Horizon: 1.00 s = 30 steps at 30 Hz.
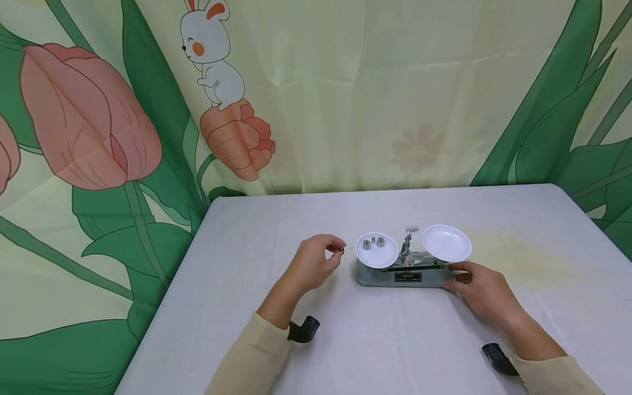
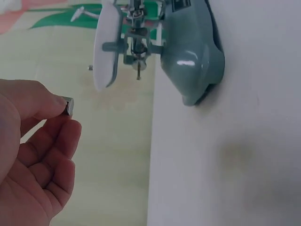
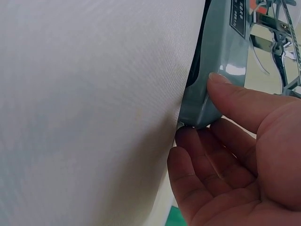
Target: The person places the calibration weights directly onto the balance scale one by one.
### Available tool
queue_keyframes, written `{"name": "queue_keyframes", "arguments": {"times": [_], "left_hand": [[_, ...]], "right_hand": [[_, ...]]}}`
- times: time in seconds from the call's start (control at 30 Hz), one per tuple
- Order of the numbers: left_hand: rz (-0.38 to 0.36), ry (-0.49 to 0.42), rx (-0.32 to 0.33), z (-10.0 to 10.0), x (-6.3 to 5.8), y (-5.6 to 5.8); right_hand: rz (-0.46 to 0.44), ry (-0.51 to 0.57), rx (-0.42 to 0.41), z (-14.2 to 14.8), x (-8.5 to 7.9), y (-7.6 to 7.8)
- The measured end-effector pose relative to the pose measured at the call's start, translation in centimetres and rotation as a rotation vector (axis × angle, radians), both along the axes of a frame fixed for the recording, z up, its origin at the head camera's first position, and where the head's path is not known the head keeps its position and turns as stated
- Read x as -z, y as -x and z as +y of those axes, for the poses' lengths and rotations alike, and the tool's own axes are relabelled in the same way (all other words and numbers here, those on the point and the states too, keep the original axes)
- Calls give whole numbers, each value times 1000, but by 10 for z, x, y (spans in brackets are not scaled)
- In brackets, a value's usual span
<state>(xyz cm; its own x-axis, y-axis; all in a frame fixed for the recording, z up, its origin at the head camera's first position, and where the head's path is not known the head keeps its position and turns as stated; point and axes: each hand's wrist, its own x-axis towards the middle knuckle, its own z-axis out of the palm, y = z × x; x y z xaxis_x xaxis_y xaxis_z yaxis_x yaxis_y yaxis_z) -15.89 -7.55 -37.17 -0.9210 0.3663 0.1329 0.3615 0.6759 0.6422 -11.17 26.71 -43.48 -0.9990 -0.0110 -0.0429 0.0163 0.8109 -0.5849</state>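
A grey-green two-pan balance scale [image 1: 407, 278] stands on the table, a dark ruled beam along its front. Three small metal weights [image 1: 381, 241] sit on its white left pan [image 1: 377, 260], while the right pan [image 1: 446, 243] carries nothing. To the left of the scale, my left hand [image 1: 316, 263] pinches a small metal weight [image 2: 69, 106] between thumb and fingertips, in the air beside the left pan. My right hand [image 1: 481, 288] grips the right end of the base [image 3: 214, 101], thumb on the front face and fingers curled against the end.
A white cloth covers the table [image 1: 395, 340]. Behind its back edge hangs a curtain [image 1: 345, 99] printed with tulips, leaves and a rabbit on a carrot. Black wrist bands [image 1: 303, 329] sit at both sleeve cuffs.
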Motion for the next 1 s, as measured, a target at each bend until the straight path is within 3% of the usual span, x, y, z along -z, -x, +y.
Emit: {"name": "queue_keyframes", "arguments": {"times": [0.4, 0.67, 1.0], "left_hand": [[65, 4, 87, 21, -7, 2], [4, 1, 137, 35, -9, 8], [80, 139, 150, 48, -8, 17]], "right_hand": [[-13, -2, 10, 0, -1, 0], [-20, 1, 7, 1, 0, 1], [-19, 6, 8, 0, 0, 0]]}}
